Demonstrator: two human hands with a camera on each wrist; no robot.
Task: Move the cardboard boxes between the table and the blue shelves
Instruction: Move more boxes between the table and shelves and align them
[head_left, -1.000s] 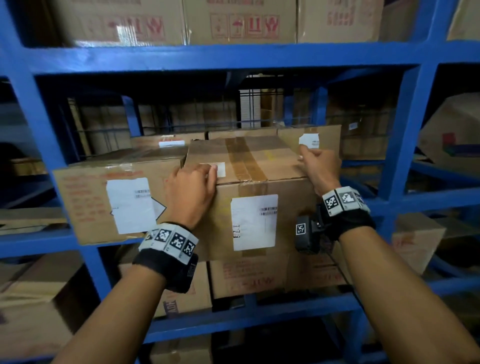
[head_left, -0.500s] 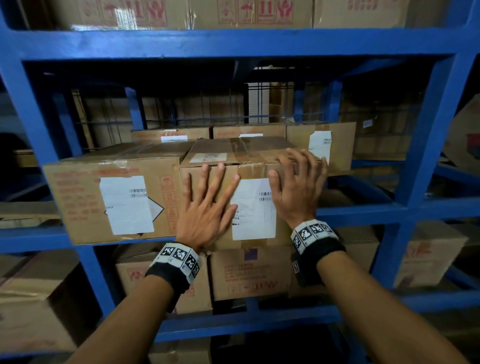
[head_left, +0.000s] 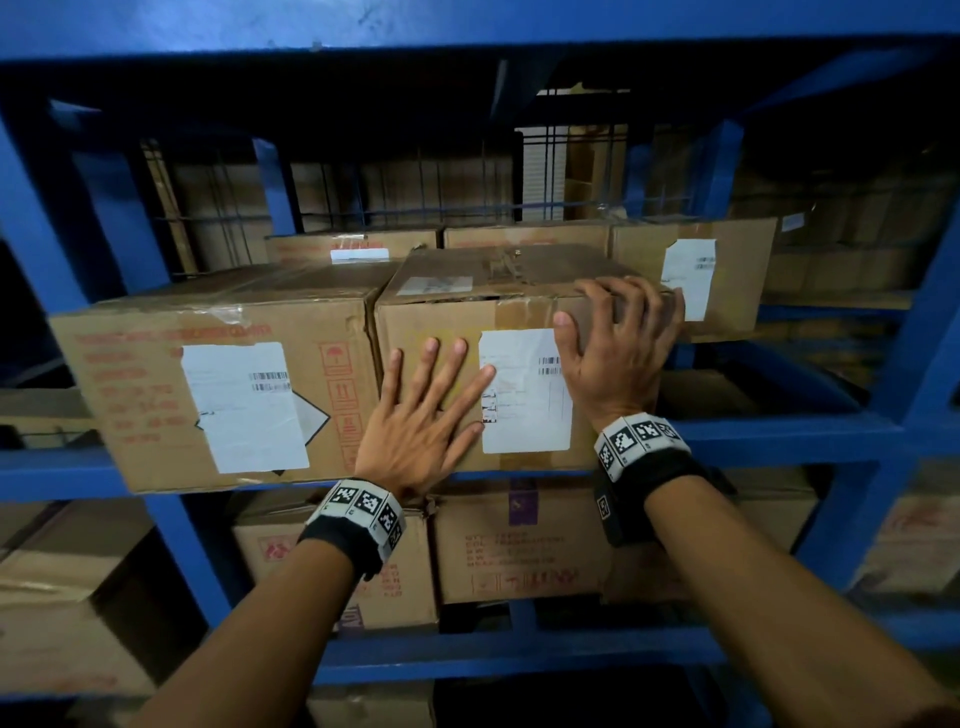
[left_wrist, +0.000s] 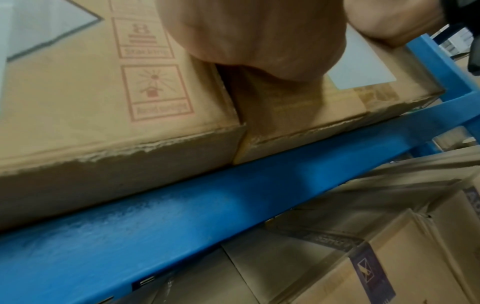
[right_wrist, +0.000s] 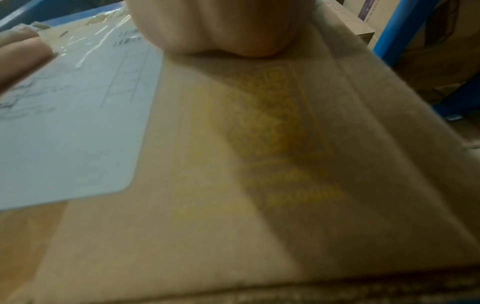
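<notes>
The box (head_left: 441, 322) sits on the middle level of the blue shelves (head_left: 769, 441), its front face about flush with the shelf's near beam. The left hand (head_left: 421, 421) lies flat against that face, fingers straight and spread, with the index fingertip on the edge of the white label (head_left: 524, 389). The right hand (head_left: 618, 348) is on the box's upper right corner: the palm presses the front face while the fingers bend over the top edge, the thumb resting beside the label. Both wrists wear black bands with checkered markers.

Touching the box on its left is a wider carton (head_left: 218, 395) with its own label and red handling symbols; the left wrist view shows the two standing edge to edge on the beam. Behind and to the right stands another labelled carton (head_left: 727, 280), and two low ones (head_left: 353, 247) line the far side. More cartons (head_left: 519, 545) fill the level below. A wire grille closes the far side of the shelf.
</notes>
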